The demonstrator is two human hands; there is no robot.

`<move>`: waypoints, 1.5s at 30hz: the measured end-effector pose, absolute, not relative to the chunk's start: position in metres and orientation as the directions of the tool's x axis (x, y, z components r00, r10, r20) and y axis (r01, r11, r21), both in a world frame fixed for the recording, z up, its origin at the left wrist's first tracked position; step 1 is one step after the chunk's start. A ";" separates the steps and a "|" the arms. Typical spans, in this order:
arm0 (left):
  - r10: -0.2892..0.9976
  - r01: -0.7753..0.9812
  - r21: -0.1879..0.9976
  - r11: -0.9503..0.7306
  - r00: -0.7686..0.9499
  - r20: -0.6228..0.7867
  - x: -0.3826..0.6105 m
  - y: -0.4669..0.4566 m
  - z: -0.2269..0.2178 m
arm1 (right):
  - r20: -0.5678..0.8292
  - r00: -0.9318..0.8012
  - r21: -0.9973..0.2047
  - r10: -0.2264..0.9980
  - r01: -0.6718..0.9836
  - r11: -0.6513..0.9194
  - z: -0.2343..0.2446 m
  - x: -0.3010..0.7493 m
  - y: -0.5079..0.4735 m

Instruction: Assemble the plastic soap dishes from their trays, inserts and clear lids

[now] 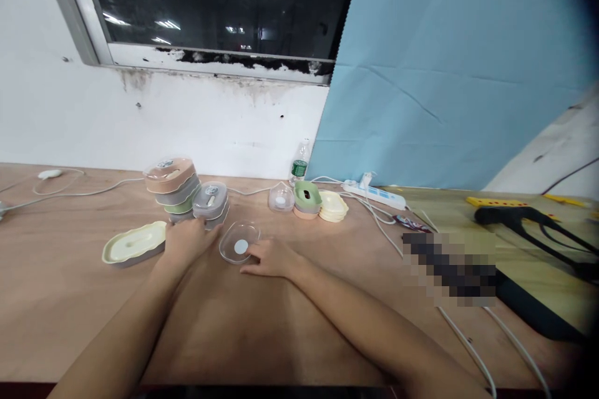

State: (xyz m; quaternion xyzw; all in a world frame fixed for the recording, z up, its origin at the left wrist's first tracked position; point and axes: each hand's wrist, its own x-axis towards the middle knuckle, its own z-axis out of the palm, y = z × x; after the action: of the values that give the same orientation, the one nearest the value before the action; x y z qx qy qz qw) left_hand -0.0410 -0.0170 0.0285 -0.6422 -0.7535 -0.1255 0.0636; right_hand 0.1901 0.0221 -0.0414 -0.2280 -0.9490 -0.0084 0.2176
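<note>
My left hand (187,240) is at the right end of a shallow grey box with a cream tray (135,243) on top. Its thumb points right, apart from the fingers, whose tips overlap the base of the stacked containers. A clear plastic lid (233,235) with a round white sticker lies between my hands. My right hand (269,257) touches the lid's right edge near the sticker, its thumb spread away in front. Behind my left hand stand a tall stack of peach, grey and green containers (172,182) and a shorter grey stack (210,201).
Farther back are another clear lid (281,198), a green container (307,196) on a peach one, stacked cream trays (333,207) and a plastic bottle (301,162). A power strip (379,194) and white cables lie to the right. A pixelated patch covers something dark (449,265).
</note>
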 end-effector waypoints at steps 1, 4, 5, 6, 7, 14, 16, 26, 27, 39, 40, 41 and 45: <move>0.964 0.979 0.105 0.177 -0.194 0.180 -0.044 -0.016 0.029 | 0.423 -0.790 -0.092 0.444 0.450 0.888 -0.042 0.193 0.026; 0.976 0.969 0.132 0.210 -0.216 0.033 -0.051 -0.014 0.030 | 0.497 -0.720 -0.124 0.485 0.494 0.861 -0.041 0.203 0.035; 0.976 0.966 0.138 0.216 -0.220 0.009 -0.053 -0.013 0.030 | 0.542 -0.678 -0.138 0.496 0.510 0.849 -0.039 0.206 0.037; 0.975 0.965 0.142 0.219 -0.221 -0.007 -0.053 -0.013 0.031 | 0.595 -0.622 -0.158 0.509 0.531 0.833 -0.038 0.209 0.038; 0.975 0.965 0.142 0.220 -0.219 -0.017 -0.053 -0.013 0.031 | 0.649 -0.552 -0.183 0.524 0.556 0.811 -0.036 0.211 0.039; 0.986 0.980 0.112 0.164 -0.166 0.010 -0.042 -0.020 0.031 | 0.742 -0.142 -0.437 0.656 0.640 0.633 -0.030 0.228 0.063; 0.993 0.988 0.103 0.112 -0.115 0.031 -0.035 -0.021 0.027 | 0.707 -0.090 -0.503 0.702 0.634 0.588 -0.033 0.233 0.073; 0.944 0.943 0.097 -0.319 0.307 0.119 0.003 -0.032 0.018 | 0.604 -0.030 -0.564 0.796 0.689 0.455 -0.043 0.237 0.086; 0.940 0.937 0.102 -0.333 0.321 0.119 0.005 -0.033 0.018 | 0.604 -0.052 -0.550 0.795 0.694 0.464 -0.044 0.235 0.087; 0.606 0.556 0.261 -0.789 0.635 0.478 0.017 -0.046 0.014 | 0.566 -0.163 -0.464 0.808 0.747 0.476 -0.052 0.234 0.098; 0.617 0.575 0.256 -0.777 0.616 0.489 0.016 -0.044 0.014 | 0.567 -0.157 -0.469 0.809 0.745 0.474 -0.052 0.235 0.097; 0.635 0.600 0.255 -0.758 0.592 0.495 0.014 -0.042 0.014 | 0.567 -0.151 -0.475 0.809 0.743 0.472 -0.051 0.235 0.095; 0.720 0.703 0.241 -0.669 0.532 0.445 -0.006 -0.027 0.009 | 0.573 -0.161 -0.496 0.804 0.713 0.496 -0.046 0.235 0.084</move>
State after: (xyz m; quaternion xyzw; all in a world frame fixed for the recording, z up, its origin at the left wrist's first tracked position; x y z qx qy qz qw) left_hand -0.0063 -0.0275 0.0086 -0.8752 -0.4066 -0.2617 -0.0158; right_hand 0.2355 0.0838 -0.0460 -0.4990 -0.7599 0.0549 0.4130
